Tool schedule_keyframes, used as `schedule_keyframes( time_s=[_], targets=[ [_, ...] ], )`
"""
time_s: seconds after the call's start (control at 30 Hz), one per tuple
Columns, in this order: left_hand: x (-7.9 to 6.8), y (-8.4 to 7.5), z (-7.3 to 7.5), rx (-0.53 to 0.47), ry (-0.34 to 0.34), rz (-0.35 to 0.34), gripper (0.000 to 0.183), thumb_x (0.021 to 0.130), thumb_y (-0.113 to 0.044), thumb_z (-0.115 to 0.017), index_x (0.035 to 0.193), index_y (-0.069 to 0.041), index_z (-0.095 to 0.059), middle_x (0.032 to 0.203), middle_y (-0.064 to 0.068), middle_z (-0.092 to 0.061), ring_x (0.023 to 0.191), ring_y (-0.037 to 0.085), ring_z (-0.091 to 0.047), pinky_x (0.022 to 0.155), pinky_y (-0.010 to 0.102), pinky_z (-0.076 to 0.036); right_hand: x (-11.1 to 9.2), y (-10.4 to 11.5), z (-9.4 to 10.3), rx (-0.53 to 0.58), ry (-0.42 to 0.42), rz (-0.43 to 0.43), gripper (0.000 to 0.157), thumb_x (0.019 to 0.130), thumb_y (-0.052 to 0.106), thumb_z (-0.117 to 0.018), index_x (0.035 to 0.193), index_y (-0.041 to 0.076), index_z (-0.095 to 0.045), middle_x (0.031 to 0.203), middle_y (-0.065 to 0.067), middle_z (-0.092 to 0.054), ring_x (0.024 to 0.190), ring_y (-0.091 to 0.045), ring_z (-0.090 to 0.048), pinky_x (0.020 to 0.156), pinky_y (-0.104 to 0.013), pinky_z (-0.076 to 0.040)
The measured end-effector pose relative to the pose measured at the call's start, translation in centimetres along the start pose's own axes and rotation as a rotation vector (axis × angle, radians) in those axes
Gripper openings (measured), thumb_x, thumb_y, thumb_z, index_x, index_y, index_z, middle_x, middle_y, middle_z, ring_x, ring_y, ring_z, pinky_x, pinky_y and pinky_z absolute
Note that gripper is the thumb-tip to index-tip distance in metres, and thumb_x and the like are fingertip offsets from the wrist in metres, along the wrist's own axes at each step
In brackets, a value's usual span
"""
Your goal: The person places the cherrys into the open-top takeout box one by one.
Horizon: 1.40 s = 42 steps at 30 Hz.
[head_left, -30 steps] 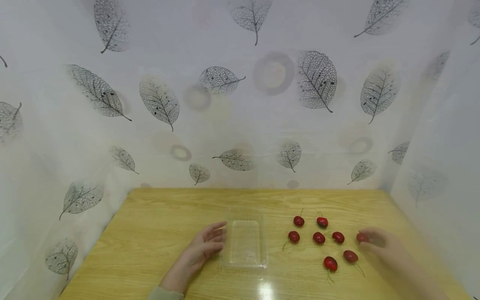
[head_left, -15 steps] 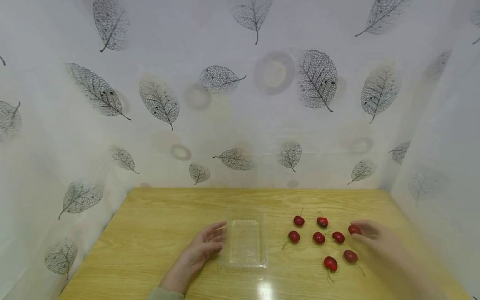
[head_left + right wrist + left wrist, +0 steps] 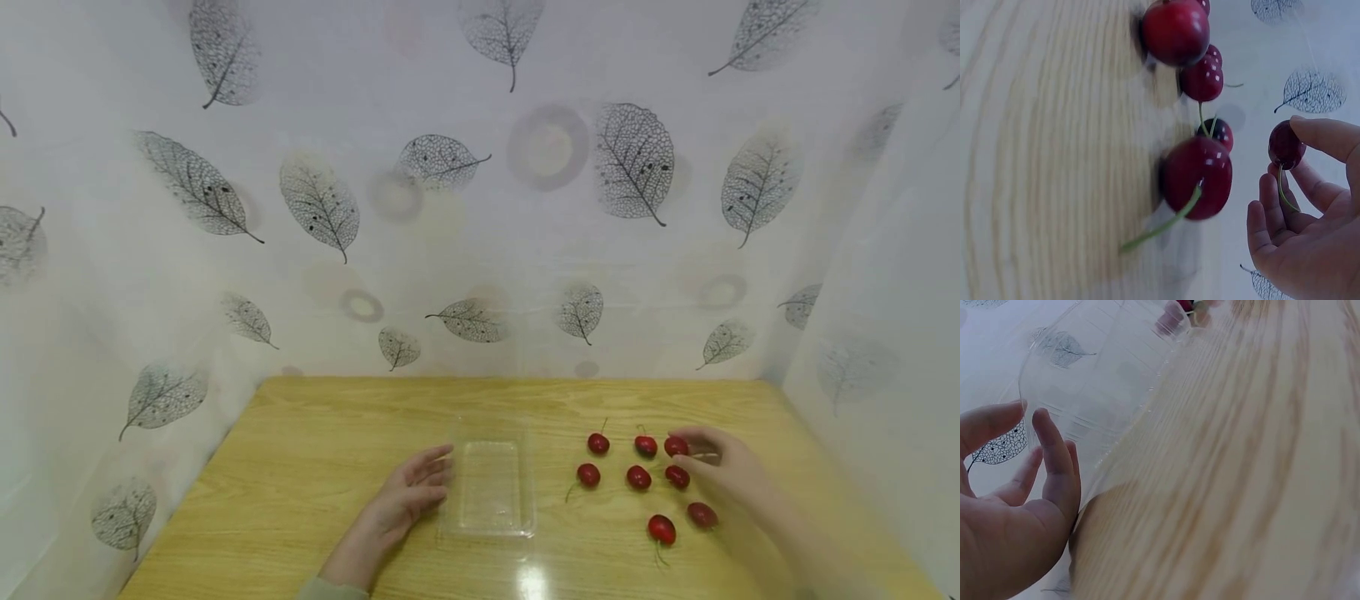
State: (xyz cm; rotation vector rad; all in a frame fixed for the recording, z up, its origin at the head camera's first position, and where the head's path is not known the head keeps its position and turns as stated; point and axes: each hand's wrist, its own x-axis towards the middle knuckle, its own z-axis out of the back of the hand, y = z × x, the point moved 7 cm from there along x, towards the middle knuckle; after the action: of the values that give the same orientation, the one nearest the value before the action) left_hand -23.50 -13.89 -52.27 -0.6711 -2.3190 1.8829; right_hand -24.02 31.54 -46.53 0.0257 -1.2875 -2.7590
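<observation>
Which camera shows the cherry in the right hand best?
The right wrist view: the cherry looks bigger, pinched by the right hand and mostly uncovered. The head view shows it smaller, partly covered by the hand. The left wrist view has only some red at its top edge; I can't tell if that's it.

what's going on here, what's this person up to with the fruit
A person's right hand pinches a dark red cherry by its body, held above the wooden table. Seven other cherries lie spread out on the table. The left hand is at the left side of a clear plastic container, and no fruit shows inside it.
</observation>
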Motion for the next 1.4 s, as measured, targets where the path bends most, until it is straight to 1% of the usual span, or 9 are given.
schedule_keyframes(
  time_s=[0.1, 0.23, 0.33, 0.63, 0.73, 1.0, 1.1, 1.23, 1.4],
  targets=[
    [-0.1, 0.0, 0.0, 0.003, -0.004, -0.001, 0.076, 0.095, 0.003, -0.066, 0.162, 0.006, -0.03, 0.158, 0.024, -0.043, 0.124, 0.013, -0.057, 0.095, 0.023, -0.055, 0.2, 0.9, -0.6, 0.035, 0.007, 0.015, 0.045, 0.095, 0.011, -0.076, 0.135, -0.005, -0.064, 0.126, -0.022, -0.072, 0.094, 0.012, -0.06, 0.084, -0.019, -0.057],
    [-0.1, 0.0, 0.0, -0.003, -0.003, -0.001, 0.075, 0.095, 0.003, -0.066, 0.162, 0.005, -0.03, 0.156, 0.02, -0.046, 0.124, 0.013, -0.056, 0.095, 0.023, -0.055, 0.4, 2.1, -1.3, 0.075, 0.026, 0.031, 0.045, 0.096, 0.01, -0.076, 0.136, -0.005, -0.063, 0.129, -0.024, -0.07, 0.095, 0.01, -0.061, 0.084, -0.019, -0.058],
    [-0.1, 0.0, -0.1, -0.004, 0.003, -0.007, 0.075, 0.096, 0.003, -0.066, 0.162, 0.006, -0.031, 0.154, 0.017, -0.048, 0.125, 0.014, -0.055, 0.095, 0.022, -0.055, 0.5, 2.9, -1.7, 0.1, 0.028, 0.054, 0.045, 0.096, 0.009, -0.075, 0.136, -0.007, -0.063, 0.128, -0.024, -0.07, 0.096, 0.009, -0.062, 0.085, -0.019, -0.058],
    [-0.2, 0.0, 0.0, -0.001, 0.005, -0.018, 0.075, 0.095, 0.002, -0.067, 0.161, 0.008, -0.03, 0.147, 0.011, -0.053, 0.123, 0.013, -0.055, 0.092, 0.022, -0.054, 0.8, 4.7, -3.0, 0.119, 0.037, 0.096, 0.042, 0.095, 0.008, -0.076, 0.135, -0.005, -0.065, 0.125, -0.022, -0.071, 0.098, 0.008, -0.06, 0.088, -0.018, -0.057],
    [-0.2, -0.1, -0.1, 0.001, 0.002, -0.014, 0.075, 0.095, 0.002, -0.066, 0.161, 0.007, -0.03, 0.147, 0.011, -0.052, 0.123, 0.013, -0.055, 0.094, 0.022, -0.054, 0.9, 5.1, -3.5, 0.148, 0.043, 0.098, 0.042, 0.096, 0.007, -0.075, 0.135, -0.004, -0.065, 0.124, -0.021, -0.072, 0.098, 0.006, -0.061, 0.089, -0.017, -0.057],
    [-0.3, -0.1, -0.2, 0.013, -0.008, -0.005, 0.076, 0.097, -0.002, -0.065, 0.163, 0.005, -0.028, 0.152, 0.019, -0.048, 0.12, 0.016, -0.055, 0.094, 0.023, -0.054, 1.1, 6.6, -4.9, 0.193, 0.068, 0.128, 0.044, 0.096, 0.01, -0.076, 0.136, -0.004, -0.064, 0.128, -0.022, -0.07, 0.1, 0.003, -0.063, 0.091, -0.018, -0.055],
    [-0.4, -0.1, -0.2, 0.014, -0.009, -0.009, 0.075, 0.097, -0.002, -0.065, 0.163, 0.005, -0.029, 0.148, 0.017, -0.051, 0.117, 0.016, -0.056, 0.093, 0.023, -0.055, 1.2, 7.1, -5.5, 0.215, 0.091, 0.118, 0.045, 0.096, 0.012, -0.075, 0.137, -0.002, -0.064, 0.13, -0.021, -0.069, 0.103, -0.001, -0.064, 0.091, -0.019, -0.055],
    [-0.4, 0.0, -0.1, 0.018, -0.003, -0.018, 0.073, 0.098, -0.002, -0.065, 0.161, 0.006, -0.031, 0.142, 0.011, -0.054, 0.115, 0.015, -0.057, 0.092, 0.023, -0.055, 1.5, 7.9, -6.5, 0.24, 0.118, 0.116, 0.044, 0.096, 0.012, -0.075, 0.137, -0.002, -0.064, 0.129, -0.02, -0.069, 0.104, -0.006, -0.065, 0.091, -0.02, -0.056],
    [-0.3, 0.1, -0.1, 0.021, 0.012, -0.026, 0.072, 0.098, -0.001, -0.064, 0.161, 0.007, -0.03, 0.14, 0.009, -0.056, 0.114, 0.013, -0.058, 0.092, 0.023, -0.055, 1.9, 9.0, -7.4, 0.248, 0.121, 0.138, 0.042, 0.096, 0.012, -0.076, 0.134, -0.003, -0.066, 0.123, -0.019, -0.072, 0.102, -0.003, -0.064, 0.092, -0.02, -0.056]
  ],
)
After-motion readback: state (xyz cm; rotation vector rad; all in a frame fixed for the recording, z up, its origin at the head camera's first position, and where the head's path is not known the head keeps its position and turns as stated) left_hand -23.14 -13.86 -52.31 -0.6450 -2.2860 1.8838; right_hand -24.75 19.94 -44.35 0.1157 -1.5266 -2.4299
